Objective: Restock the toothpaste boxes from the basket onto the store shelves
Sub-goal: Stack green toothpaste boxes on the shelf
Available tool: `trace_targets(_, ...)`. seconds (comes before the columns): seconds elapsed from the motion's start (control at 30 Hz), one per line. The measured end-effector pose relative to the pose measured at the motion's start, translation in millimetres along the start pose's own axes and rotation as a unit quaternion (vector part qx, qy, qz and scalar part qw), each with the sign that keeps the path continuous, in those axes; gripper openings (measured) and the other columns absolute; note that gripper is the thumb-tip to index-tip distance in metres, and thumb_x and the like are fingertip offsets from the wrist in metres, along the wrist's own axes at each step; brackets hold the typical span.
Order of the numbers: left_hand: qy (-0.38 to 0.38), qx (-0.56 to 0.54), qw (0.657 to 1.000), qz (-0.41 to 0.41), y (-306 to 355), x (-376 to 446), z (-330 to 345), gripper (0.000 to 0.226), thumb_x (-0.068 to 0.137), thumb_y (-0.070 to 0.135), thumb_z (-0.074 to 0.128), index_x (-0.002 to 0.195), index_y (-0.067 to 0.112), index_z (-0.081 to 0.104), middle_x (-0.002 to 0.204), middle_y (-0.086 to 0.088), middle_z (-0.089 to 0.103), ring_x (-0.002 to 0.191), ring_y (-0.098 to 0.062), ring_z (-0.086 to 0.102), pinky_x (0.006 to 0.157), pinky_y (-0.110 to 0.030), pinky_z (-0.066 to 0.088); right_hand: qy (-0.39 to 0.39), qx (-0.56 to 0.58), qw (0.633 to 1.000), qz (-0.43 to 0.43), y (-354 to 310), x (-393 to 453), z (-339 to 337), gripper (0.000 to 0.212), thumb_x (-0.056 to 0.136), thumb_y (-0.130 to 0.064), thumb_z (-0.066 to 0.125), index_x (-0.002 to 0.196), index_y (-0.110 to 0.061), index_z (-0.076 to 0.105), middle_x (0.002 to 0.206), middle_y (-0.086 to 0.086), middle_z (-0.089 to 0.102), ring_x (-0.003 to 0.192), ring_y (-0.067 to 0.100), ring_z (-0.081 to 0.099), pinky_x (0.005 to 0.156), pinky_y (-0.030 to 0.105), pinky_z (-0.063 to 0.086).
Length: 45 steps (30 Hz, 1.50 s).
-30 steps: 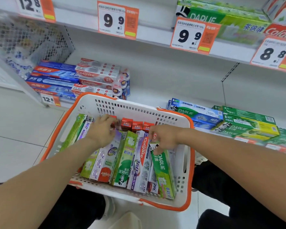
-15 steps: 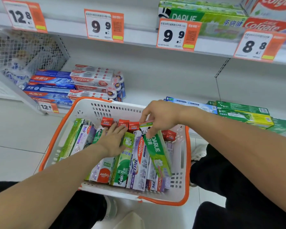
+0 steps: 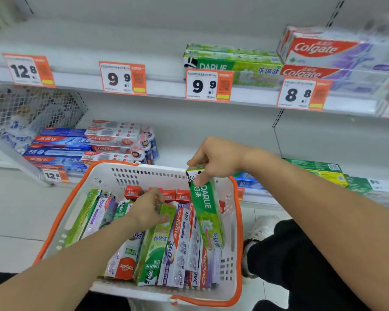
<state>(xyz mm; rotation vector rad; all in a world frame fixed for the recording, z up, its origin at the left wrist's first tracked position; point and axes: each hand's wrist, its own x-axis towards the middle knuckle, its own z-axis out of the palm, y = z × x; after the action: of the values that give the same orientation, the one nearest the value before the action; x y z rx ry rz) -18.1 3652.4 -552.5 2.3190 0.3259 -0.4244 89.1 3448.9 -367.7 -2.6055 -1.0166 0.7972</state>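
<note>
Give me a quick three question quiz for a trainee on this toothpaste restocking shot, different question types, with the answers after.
1. True or false: the right hand grips a green Darlie box by its top end, its lower end down among the boxes in the basket.
2. Multiple choice: the left hand is A) on the shelf, B) down among the boxes in the basket, C) on the basket rim.
3. Fill in: the price tag in front of the Darlie boxes on the upper shelf reads ___.

Key: 1 true; 2 B; 3 9.9
</note>
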Motion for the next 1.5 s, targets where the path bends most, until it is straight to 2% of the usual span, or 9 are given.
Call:
trace_targets(0.17,-0.058,-0.182,0.981,-0.034,13,-24,-44,0.047,0.054,0.028,0.098,0.081,0.001,0.070,0.072,-0.011,0.072,0.070,-0.029,0.069,0.080,-0.041,0.058,0.052,0.038,0.998,-0.021,-2,-8,-42,0.049,0.082,-0.032,0.080,0.128,-0.020,0.067,0.125,-0.003,0.070,0.110,0.013,0.065,0.097,0.029,0.049)
trace_targets(0.27,-0.084,-0.284,0.955,0.018,48,-44,-90,0.061,0.065,0.033,0.092,0.111,-0.002,0.070,0.106,-0.019,0.075,0.103,-0.037,0.070,0.101,-0.049,0.051,0.090,0.126,0.987,-0.050,1,-14,-61,0.043,0.085,-0.025,0.079,0.126,-0.019,0.069,0.119,-0.006,0.072,0.103,0.003,0.066,0.097,0.023,0.049)
trace_targets(0.4,-0.041,-0.397,0.914,0.074,114,-64,-135,0.092,0.061,0.058,0.087,0.120,-0.008,0.063,0.118,-0.027,0.068,0.102,-0.033,0.064,0.096,-0.044,0.050,0.104,0.241,0.961,-0.086,3,-21,-84,0.040,0.083,-0.016,0.080,0.122,-0.019,0.071,0.107,-0.007,0.076,0.095,0.000,0.068,0.096,0.021,0.050)
trace_targets(0.53,0.009,-0.440,0.897,0.043,158,-74,-149,0.065,0.085,0.056,0.055,0.118,0.001,0.064,0.104,-0.027,0.073,0.099,-0.044,0.069,0.092,-0.052,0.055,0.141,0.347,0.920,-0.118,-2,-20,-96,0.041,0.080,-0.015,0.080,0.119,-0.018,0.072,0.117,0.004,0.073,0.108,0.018,0.069,0.103,0.034,0.050)
trace_targets(0.63,0.051,-0.450,0.890,0.053,168,-72,-144,0.051,0.095,0.051,0.047,0.111,0.007,0.068,0.095,-0.014,0.077,0.083,-0.029,0.076,0.075,-0.042,0.060,0.178,0.434,0.876,-0.113,-8,-16,-92,0.047,0.072,-0.014,0.085,0.115,-0.009,0.068,0.107,0.019,0.073,0.086,0.028,0.072,0.077,0.031,0.057)
trace_targets(0.93,0.112,-0.472,0.866,0.121,191,-49,-133,0.064,0.051,0.025,0.089,0.108,0.007,0.068,0.101,-0.013,0.077,0.090,-0.032,0.075,0.083,-0.049,0.059,0.251,0.626,0.738,-0.029,-30,17,-82,0.050,0.068,-0.022,0.090,0.105,0.003,0.069,0.087,0.015,0.075,0.065,0.021,0.068,0.061,0.028,0.055)
trace_targets(1.07,0.160,-0.518,0.831,0.125,190,-38,-139,0.068,0.051,0.020,0.088,0.112,0.003,0.064,0.098,-0.012,0.078,0.086,-0.032,0.076,0.079,-0.051,0.061,0.198,0.618,0.757,-0.080,-34,14,-89,0.039,0.072,-0.036,0.079,0.096,-0.006,0.070,0.088,0.009,0.073,0.071,0.020,0.067,0.067,0.029,0.055)
trace_targets(1.27,0.191,-0.600,0.767,0.126,182,-29,-155,0.071,0.063,0.016,0.092,0.123,-0.003,0.059,0.110,-0.020,0.073,0.097,-0.042,0.072,0.085,-0.063,0.056,0.056,0.407,0.907,-0.091,-14,-8,-104,0.058,0.082,-0.001,0.075,0.125,-0.037,0.061,0.108,0.013,0.073,0.092,0.022,0.071,0.075,0.031,0.056)
trace_targets(1.5,0.251,-0.594,0.757,0.105,183,-31,-157,0.063,0.068,0.037,0.091,0.114,0.004,0.061,0.101,-0.023,0.072,0.085,-0.037,0.074,0.077,-0.060,0.059,0.276,0.326,0.897,-0.113,-23,-11,-149,0.067,0.073,0.014,0.077,0.128,-0.022,0.062,0.112,0.014,0.073,0.088,0.020,0.072,0.079,0.030,0.058)
